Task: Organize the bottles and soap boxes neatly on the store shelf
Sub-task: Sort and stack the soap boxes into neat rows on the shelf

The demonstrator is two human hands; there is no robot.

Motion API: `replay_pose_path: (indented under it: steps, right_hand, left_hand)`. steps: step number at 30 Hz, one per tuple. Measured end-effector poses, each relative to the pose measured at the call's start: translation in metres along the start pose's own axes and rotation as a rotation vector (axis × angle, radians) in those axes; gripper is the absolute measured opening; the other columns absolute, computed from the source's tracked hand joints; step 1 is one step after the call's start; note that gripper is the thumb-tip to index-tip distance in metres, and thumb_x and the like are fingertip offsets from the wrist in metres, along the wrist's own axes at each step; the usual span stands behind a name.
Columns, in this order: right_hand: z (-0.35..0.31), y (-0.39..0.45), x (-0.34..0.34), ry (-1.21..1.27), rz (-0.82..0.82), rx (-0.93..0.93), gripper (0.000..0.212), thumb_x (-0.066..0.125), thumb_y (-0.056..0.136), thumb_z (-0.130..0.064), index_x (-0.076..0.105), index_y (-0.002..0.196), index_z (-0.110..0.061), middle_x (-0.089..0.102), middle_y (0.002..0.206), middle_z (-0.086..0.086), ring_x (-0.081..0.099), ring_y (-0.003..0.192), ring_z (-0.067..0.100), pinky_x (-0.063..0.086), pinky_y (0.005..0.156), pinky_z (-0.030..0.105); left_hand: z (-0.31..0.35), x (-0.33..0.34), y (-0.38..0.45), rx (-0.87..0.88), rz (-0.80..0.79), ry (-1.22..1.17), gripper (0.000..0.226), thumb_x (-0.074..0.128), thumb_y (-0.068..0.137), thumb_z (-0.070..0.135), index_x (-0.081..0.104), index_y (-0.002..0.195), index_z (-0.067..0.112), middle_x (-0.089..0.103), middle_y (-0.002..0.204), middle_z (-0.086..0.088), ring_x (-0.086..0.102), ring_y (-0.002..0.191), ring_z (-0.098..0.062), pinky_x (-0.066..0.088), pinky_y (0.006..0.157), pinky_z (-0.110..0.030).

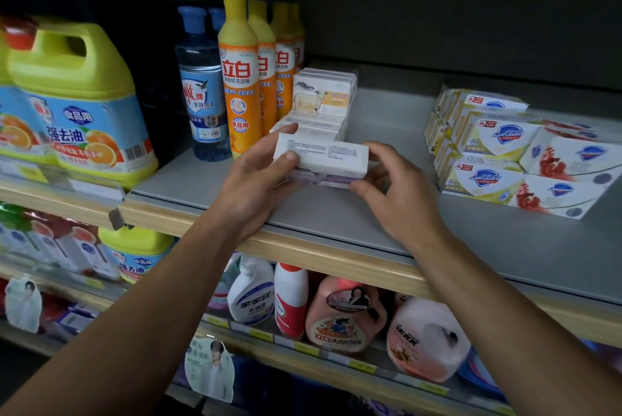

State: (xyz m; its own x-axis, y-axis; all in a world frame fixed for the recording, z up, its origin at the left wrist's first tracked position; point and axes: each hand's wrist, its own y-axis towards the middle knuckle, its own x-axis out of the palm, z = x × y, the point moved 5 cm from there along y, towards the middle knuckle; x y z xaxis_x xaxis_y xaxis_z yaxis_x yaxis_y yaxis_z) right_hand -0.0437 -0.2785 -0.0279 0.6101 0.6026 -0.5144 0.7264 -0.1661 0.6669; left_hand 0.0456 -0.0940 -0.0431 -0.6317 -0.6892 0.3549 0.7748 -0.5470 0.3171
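Both hands grip one white soap box (321,154) above the shelf (336,213): left hand (259,176) and right hand (393,186) curled round its ends. Sheep-print soap boxes (323,95) stand stacked just beyond the fingertips; orange bottles (240,79) already lined up left. Safeguard boxes (505,159), well right, look loosely piled and probably need straightening.

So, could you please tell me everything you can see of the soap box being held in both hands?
The soap box is a flat white carton, seemingly cardboard, with small printed text on the face turned toward the camera and a purple band along its lower edge. It is closed and held lengthwise, tilted, just above the grey shelf, in front of the stack of sheep-printed soap boxes. The left hand grips its left end, thumb on the printed face; the right hand pinches its right end.
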Motion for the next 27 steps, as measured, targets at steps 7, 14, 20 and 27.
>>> replay_pose_path:
  steps: [7, 14, 20, 27]
  right_hand:
    - [-0.007, -0.003, -0.001, -0.078, 0.0, -0.027, 0.055, 0.078, 0.075, -0.02, 0.056, 0.125, -0.022, 0.063, 0.114, -0.011, 0.059, 0.099, 0.006, 0.047, 0.086, 0.023]
    - [-0.012, -0.004, 0.003, -0.174, -0.046, -0.04, 0.047, 0.074, 0.078, -0.024, 0.059, 0.122, -0.019, 0.062, 0.113, 0.0, 0.058, 0.1, 0.02, 0.046, 0.083, 0.031]
    - [-0.008, -0.003, 0.002, -0.252, -0.086, 0.031, 0.041, 0.071, 0.079, -0.024, 0.063, 0.119, -0.017, 0.061, 0.108, 0.0, 0.058, 0.099, 0.02, 0.047, 0.084, 0.032]
    - [-0.017, 0.017, 0.007, -0.468, -0.33, 0.024, 0.047, 0.069, 0.08, -0.044, 0.06, 0.123, -0.027, 0.063, 0.117, -0.004, 0.054, 0.108, 0.02, 0.043, 0.088, 0.032]
  left_hand:
    - [-0.002, -0.001, -0.001, -0.008, 0.073, 0.079, 0.044, 0.066, 0.082, 0.015, 0.06, 0.125, 0.011, 0.064, 0.128, -0.012, 0.058, 0.123, -0.031, 0.05, 0.1, -0.048]
    - [-0.002, 0.017, -0.001, 0.022, 0.07, 0.617, 0.028, 0.057, 0.097, 0.031, 0.061, 0.122, 0.021, 0.067, 0.119, 0.002, 0.062, 0.114, -0.014, 0.054, 0.096, -0.044]
    - [0.004, 0.012, 0.002, 0.041, 0.002, 1.114, 0.04, 0.044, 0.1, 0.043, 0.062, 0.128, 0.022, 0.068, 0.122, 0.001, 0.061, 0.111, -0.014, 0.049, 0.096, -0.036]
    - [0.007, -0.035, 0.008, -0.009, -0.095, 1.611, 0.049, 0.044, 0.095, 0.056, 0.062, 0.126, 0.024, 0.066, 0.123, -0.002, 0.058, 0.113, -0.023, 0.048, 0.096, -0.04]
